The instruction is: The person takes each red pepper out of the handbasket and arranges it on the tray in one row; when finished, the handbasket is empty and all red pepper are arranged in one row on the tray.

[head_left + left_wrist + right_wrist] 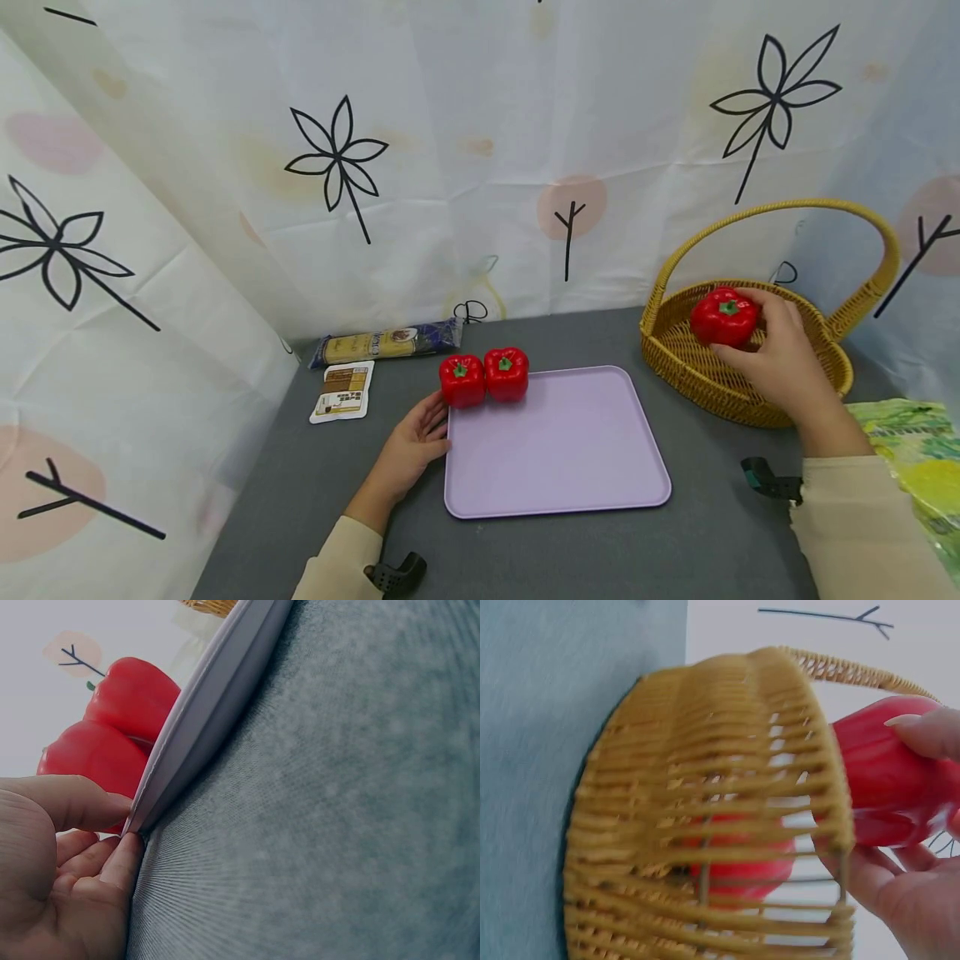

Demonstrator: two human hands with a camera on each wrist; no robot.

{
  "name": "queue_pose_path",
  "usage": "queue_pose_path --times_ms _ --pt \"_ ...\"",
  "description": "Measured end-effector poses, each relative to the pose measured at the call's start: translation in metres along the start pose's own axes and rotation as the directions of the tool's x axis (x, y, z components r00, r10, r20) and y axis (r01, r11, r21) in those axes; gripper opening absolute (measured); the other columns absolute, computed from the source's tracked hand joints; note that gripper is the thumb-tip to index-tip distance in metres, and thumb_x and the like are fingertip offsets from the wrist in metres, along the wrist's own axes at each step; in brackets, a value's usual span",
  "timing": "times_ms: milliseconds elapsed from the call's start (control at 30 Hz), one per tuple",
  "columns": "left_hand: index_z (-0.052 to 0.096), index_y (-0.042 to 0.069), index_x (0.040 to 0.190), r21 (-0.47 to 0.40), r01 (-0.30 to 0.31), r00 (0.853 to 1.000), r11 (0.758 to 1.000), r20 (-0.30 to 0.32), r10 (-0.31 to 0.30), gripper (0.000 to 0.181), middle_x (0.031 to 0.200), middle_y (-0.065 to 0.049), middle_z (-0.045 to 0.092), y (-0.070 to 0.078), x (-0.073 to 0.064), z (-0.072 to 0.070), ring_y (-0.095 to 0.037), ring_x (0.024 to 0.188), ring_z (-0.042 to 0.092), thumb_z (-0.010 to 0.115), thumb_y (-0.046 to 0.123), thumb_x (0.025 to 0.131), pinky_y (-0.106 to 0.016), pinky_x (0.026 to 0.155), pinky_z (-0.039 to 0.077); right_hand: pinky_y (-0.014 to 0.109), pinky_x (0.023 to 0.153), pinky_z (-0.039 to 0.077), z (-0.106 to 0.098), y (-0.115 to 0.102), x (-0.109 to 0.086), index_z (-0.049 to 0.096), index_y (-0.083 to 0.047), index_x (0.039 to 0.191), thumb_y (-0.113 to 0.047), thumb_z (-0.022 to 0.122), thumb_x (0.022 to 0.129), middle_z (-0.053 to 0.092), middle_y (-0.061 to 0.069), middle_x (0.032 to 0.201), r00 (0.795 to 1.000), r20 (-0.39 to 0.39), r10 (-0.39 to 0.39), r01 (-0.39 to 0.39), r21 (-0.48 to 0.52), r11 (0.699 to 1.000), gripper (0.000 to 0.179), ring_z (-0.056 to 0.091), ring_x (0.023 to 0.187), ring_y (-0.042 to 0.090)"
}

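Observation:
A shiny red bell pepper (723, 317) with a green stem is gripped by my right hand (780, 354) at the mouth of a yellow wicker basket (693, 379). In the right wrist view, thumb and fingers hold that pepper (889, 769) just above the rim, and another red pepper (742, 859) shows through the weave. Two more red bell peppers (462, 381) (507, 374) sit side by side on the back left corner of a lilac tray (558, 450). My left hand (412, 442) pinches the tray's left edge, thumb tip at the rim (172, 731) and fingers alongside.
A blue-and-yellow packet (386, 342) lies along the back edge of the grey table, with a small white-and-brown pouch (343, 392) before it. The basket's tall handle (787, 204) arches overhead. A green-and-yellow patterned bag (911, 458) lies at the far right. Printed curtains (465, 125) enclose the table.

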State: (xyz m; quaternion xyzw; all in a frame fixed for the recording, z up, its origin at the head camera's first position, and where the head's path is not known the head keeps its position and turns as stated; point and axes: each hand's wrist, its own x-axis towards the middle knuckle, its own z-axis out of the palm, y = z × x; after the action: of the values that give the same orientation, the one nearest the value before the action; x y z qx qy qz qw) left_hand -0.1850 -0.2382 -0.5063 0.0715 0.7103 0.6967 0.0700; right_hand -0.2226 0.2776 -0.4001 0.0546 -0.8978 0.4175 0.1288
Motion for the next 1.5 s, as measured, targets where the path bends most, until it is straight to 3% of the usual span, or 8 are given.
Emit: queue_pose_path --times_ms 100,200,267,367,700,867,1100,1500 --pt "0.028 -0.007 0.168 -0.008 -0.006 1.000 1.000 0.004 0.006 0.085 0.173 -0.024 0.031 -0.001 0.000 0.000 -0.037 0.158 0.033 0.060 -0.025 0.091 -0.039 0.118 0.041 0.068 0.106 0.051 0.004 -0.007 -0.001 0.021 0.006 0.166 -0.001 0.077 0.097 0.025 0.038 0.159 0.999 0.029 -0.017 0.016 0.034 0.999 0.089 0.031 0.141 0.059" --pt "0.028 -0.007 0.168 -0.011 -0.010 1.000 1.000 0.006 0.010 0.085 0.172 -0.024 0.031 -0.001 0.000 0.000 -0.037 0.157 0.034 0.060 -0.025 0.091 -0.039 0.118 0.042 0.035 0.102 0.057 0.009 -0.013 -0.001 0.021 0.006 0.166 0.002 0.078 0.095 0.027 0.036 0.157 0.998 0.049 -0.042 0.038 0.083 0.996 0.091 0.033 0.140 0.059" --pt "0.028 -0.007 0.167 -0.013 -0.010 1.000 1.000 0.008 0.011 0.085 0.172 -0.025 0.031 -0.002 0.000 -0.001 -0.038 0.157 0.033 0.060 -0.025 0.091 -0.039 0.118 0.042 0.016 0.092 0.053 0.013 -0.017 -0.002 0.021 0.006 0.166 0.001 0.080 0.094 0.029 0.036 0.157 0.997 0.057 -0.057 0.050 0.113 0.992 0.093 0.036 0.137 0.059" --pt "0.028 -0.007 0.168 -0.014 -0.008 1.000 1.000 0.010 0.008 0.085 0.173 -0.024 0.031 -0.003 0.000 -0.001 -0.038 0.157 0.034 0.060 -0.025 0.091 -0.038 0.117 0.042 0.002 0.081 0.044 0.019 -0.022 -0.004 0.021 0.004 0.166 -0.005 0.084 0.094 0.031 0.034 0.158 0.995 0.066 -0.073 0.062 0.158 0.986 0.096 0.042 0.134 0.059" --pt "0.029 -0.007 0.167 -0.014 -0.002 1.000 1.000 0.009 0.002 0.084 0.172 -0.025 0.031 -0.003 0.000 -0.001 -0.038 0.158 0.033 0.061 -0.024 0.092 -0.040 0.118 0.041 0.007 0.084 0.049 0.046 -0.037 -0.009 0.030 0.002 0.164 -0.002 0.089 0.087 0.036 0.030 0.156 0.979 0.115 -0.166 0.137 0.223 0.965 0.097 0.043 0.136 0.053" --pt "0.028 -0.007 0.167 -0.012 0.003 1.000 1.000 0.008 -0.003 0.084 0.172 -0.025 0.031 -0.002 0.000 0.000 -0.038 0.158 0.033 0.060 -0.024 0.092 -0.039 0.118 0.041 0.023 0.089 0.060 0.063 -0.043 -0.011 0.030 0.004 0.161 0.001 0.089 0.086 0.039 0.029 0.154 0.961 0.204 -0.184 0.128 0.261 0.957 0.095 0.043 0.137 0.053" --pt "0.028 -0.007 0.167 -0.012 -0.002 1.000 1.000 0.009 0.002 0.084 0.172 -0.025 0.031 -0.001 0.001 0.001 -0.038 0.158 0.033 0.061 -0.023 0.092 -0.040 0.118 0.041 0.058 0.102 0.058 0.091 -0.050 -0.011 0.037 0.006 0.155 0.000 0.088 0.088 0.046 0.027 0.150 0.924 0.324 -0.203 0.114 0.273 0.955 0.085 0.051 0.135 0.050" --pt "0.029 -0.007 0.167 -0.010 0.006 1.000 1.000 0.002 -0.006 0.084 0.172 -0.025 0.032 0.000 0.001 0.000 -0.039 0.157 0.034 0.061 -0.024 0.092 -0.041 0.118 0.041 0.059 0.105 0.056 0.122 -0.053 0.001 0.048 0.002 0.151 -0.010 0.088 0.091 0.056 0.023 0.146 0.835 0.524 -0.171 0.076 0.199 0.977 0.073 0.052 0.138 0.049"
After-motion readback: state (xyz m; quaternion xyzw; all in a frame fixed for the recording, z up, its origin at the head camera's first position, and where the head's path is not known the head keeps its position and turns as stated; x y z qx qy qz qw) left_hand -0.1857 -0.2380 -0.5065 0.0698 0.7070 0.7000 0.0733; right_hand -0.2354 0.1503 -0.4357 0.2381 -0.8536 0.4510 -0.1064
